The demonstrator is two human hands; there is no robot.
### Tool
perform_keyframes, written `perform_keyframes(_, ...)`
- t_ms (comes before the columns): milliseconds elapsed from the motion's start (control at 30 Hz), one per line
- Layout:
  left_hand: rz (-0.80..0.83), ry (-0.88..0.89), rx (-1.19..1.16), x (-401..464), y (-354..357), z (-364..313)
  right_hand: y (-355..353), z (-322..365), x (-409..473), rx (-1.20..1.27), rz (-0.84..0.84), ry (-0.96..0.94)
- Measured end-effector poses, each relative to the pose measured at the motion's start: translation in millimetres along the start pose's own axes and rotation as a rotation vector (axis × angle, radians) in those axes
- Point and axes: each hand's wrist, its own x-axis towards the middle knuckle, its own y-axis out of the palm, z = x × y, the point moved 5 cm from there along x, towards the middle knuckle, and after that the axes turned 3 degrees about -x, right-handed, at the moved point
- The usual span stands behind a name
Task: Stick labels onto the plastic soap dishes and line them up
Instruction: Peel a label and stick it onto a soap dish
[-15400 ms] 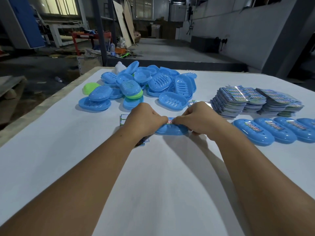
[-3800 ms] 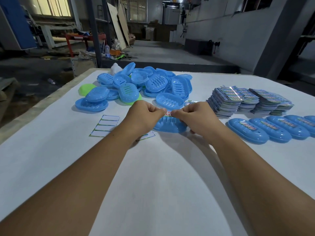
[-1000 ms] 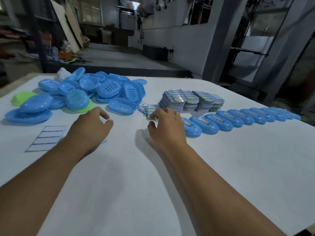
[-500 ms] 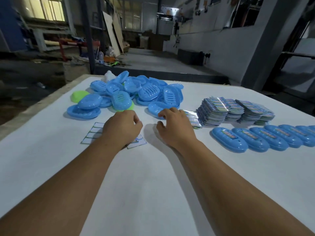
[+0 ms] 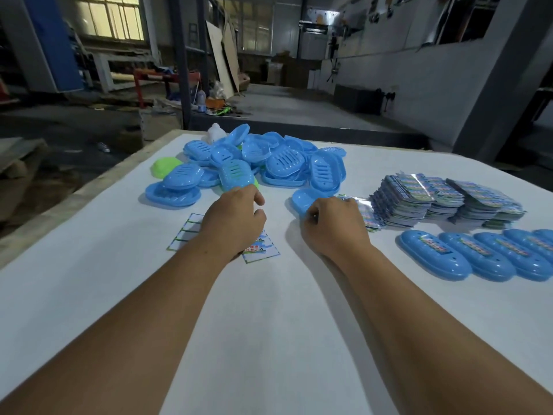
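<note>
White table (image 5: 269, 339) in a dim workshop; concrete floor (image 5: 299, 109) beyond; left hand (image 5: 233, 223) loosely curled, holding nothing; right hand (image 5: 332, 229) grips a blue soap dish (image 5: 305, 199).

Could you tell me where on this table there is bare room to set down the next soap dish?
The white table is bare in front, between and beside both forearms, and left of the label sheet. Crowded: the far pile of blue dishes, the label stacks, the labelled row, and around the left hand and right hand.
</note>
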Motion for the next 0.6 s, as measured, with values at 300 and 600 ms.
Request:
perform_keyframes(300, 0.026, 0.349, -0.034, -9.7, -1.0, -26.7, -25.8, -6.8, -0.2, 0.423, -0.152, -0.075)
perform_keyframes(600, 0.208, 0.356, -0.099, -13.9, 13.6, -31.3, -12.0, -24.6, 5.1, 0.584, 0.078, 0.175)
